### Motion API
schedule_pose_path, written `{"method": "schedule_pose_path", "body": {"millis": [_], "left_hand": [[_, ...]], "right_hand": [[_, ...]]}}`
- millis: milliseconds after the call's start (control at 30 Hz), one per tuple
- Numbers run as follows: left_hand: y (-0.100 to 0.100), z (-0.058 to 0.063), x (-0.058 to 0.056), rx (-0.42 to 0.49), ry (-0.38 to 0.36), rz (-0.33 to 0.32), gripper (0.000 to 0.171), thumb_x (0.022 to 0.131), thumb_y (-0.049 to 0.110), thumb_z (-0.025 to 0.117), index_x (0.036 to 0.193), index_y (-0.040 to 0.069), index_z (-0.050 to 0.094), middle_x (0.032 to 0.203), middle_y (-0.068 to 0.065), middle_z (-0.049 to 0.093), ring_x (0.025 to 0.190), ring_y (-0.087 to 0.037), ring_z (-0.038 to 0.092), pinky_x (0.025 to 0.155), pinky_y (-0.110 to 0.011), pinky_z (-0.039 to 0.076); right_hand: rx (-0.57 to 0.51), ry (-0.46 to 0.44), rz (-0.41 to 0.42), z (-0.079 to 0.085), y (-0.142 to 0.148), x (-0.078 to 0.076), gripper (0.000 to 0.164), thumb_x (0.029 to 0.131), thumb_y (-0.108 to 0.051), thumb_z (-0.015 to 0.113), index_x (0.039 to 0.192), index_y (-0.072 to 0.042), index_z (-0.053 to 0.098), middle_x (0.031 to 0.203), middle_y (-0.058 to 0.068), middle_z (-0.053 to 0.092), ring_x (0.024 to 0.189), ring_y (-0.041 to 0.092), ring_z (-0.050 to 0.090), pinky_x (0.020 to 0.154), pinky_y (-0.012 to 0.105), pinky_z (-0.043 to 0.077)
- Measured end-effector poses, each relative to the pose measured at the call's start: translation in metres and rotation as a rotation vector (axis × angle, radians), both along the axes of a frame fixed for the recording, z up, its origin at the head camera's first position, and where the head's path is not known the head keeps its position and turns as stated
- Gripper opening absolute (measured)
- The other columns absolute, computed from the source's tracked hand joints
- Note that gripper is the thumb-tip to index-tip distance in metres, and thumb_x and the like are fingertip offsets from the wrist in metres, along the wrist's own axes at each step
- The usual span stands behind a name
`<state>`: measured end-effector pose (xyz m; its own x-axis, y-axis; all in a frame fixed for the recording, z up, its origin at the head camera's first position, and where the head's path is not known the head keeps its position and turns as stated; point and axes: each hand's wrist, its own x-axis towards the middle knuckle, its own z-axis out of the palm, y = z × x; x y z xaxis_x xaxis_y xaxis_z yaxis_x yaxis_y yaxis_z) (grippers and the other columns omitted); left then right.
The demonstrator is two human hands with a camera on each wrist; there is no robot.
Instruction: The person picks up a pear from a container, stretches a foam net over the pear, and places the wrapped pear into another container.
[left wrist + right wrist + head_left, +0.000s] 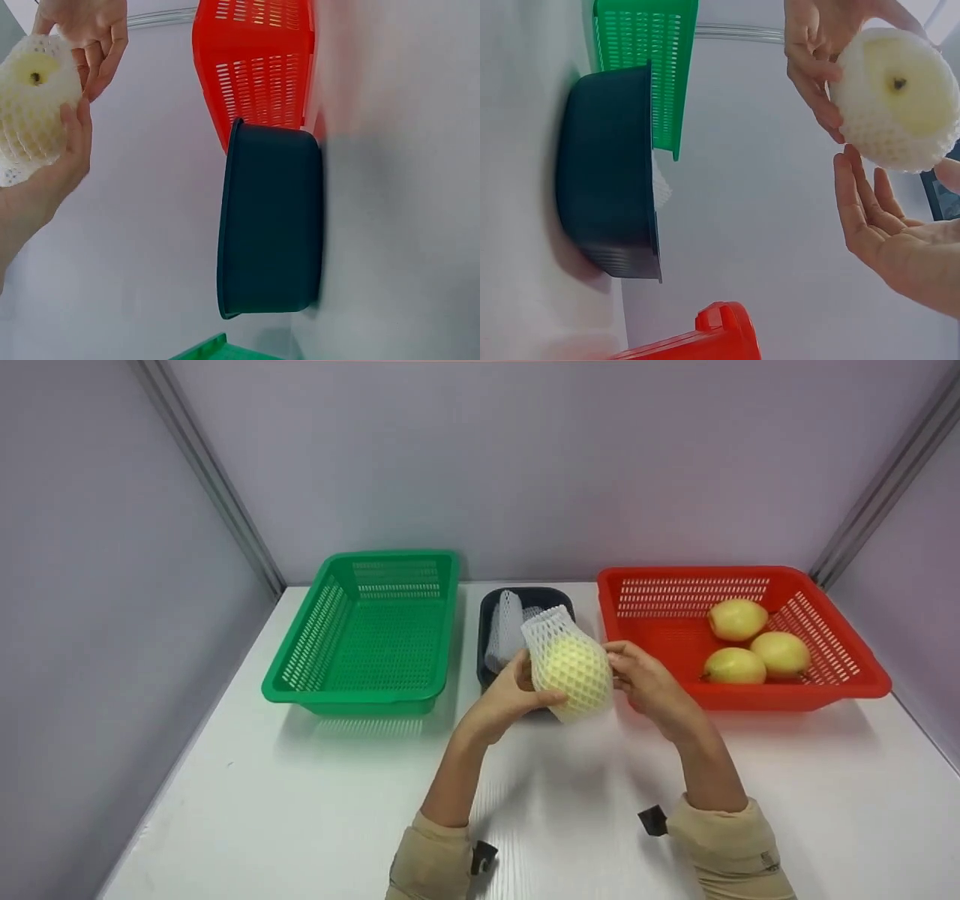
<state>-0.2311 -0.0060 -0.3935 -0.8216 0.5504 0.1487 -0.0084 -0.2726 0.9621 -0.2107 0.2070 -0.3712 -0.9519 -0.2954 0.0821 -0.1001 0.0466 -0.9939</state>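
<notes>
In the head view a yellow pear [576,671] in a white foam net sleeve [550,624] is held up over the table, the sleeve's loose end sticking out at its upper left. My left hand [511,696] grips it, thumb across the near side. My right hand [651,684] is at the pear's right side, fingertips touching the net. The right wrist view shows the right hand [900,232] with fingers fairly straight and its palm apart from the fruit. The pear's dark-centred end [900,84] shows bare through the net opening.
A dark tray [486,619] behind the hands holds several foam net sleeves [510,622]. To the left stands a green basket [352,697] with nothing in it. The red basket [750,697] on the right holds three yellow pears [739,619]. Grey-white walls [480,472] enclose the table.
</notes>
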Motion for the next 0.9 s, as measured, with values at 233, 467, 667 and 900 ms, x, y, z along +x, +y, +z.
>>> {"method": "schedule_pose_path", "body": {"millis": [233, 467, 667, 900], "left_hand": [[0.007, 0.0, 0.005, -0.107, 0.095, 0.093, 0.078, 0.071, 0.003, 0.074, 0.136, 0.001, 0.032, 0.116, -0.012, 0.05, 0.101, -0.023, 0.053, 0.084, -0.033, 0.046], [0.013, -0.001, 0.007, -0.278, 0.251, 0.242, 0.085, 0.068, 0.013, 0.081, 0.134, 0.005, 0.029, 0.114, -0.008, 0.05, 0.101, -0.019, 0.05, 0.085, -0.032, 0.044], [0.018, -0.007, 0.003, -0.433, 0.494, 0.475, 0.091, 0.063, 0.022, 0.084, 0.134, 0.004, 0.03, 0.12, -0.008, 0.047, 0.106, -0.018, 0.047, 0.09, -0.034, 0.039], [0.026, -0.015, 0.002, -0.512, 0.767, 0.72, 0.093, 0.062, 0.022, 0.085, 0.135, 0.005, 0.03, 0.124, -0.013, 0.041, 0.11, -0.022, 0.048, 0.092, -0.034, 0.041]], "right_hand": [[-0.044, 0.066, -0.042, 0.001, 0.001, 0.001, 0.031, 0.097, -0.015, 0.046, 0.121, 0.004, 0.042, 0.119, 0.016, 0.047, 0.106, 0.027, 0.05, 0.094, 0.031, 0.04], [0.03, 0.236, -0.183, 0.003, -0.002, 0.004, 0.028, 0.091, -0.003, 0.056, 0.116, 0.006, 0.048, 0.115, 0.019, 0.05, 0.106, 0.026, 0.048, 0.09, 0.026, 0.042], [0.17, 0.263, -0.15, 0.005, -0.007, 0.008, 0.043, 0.086, -0.006, 0.063, 0.122, 0.004, 0.041, 0.121, 0.015, 0.046, 0.111, 0.026, 0.045, 0.091, 0.028, 0.041], [0.266, 0.447, -0.063, 0.007, -0.019, 0.012, 0.063, 0.078, 0.006, 0.069, 0.13, 0.006, 0.034, 0.132, 0.018, 0.039, 0.119, 0.029, 0.04, 0.096, 0.048, 0.035]]}}
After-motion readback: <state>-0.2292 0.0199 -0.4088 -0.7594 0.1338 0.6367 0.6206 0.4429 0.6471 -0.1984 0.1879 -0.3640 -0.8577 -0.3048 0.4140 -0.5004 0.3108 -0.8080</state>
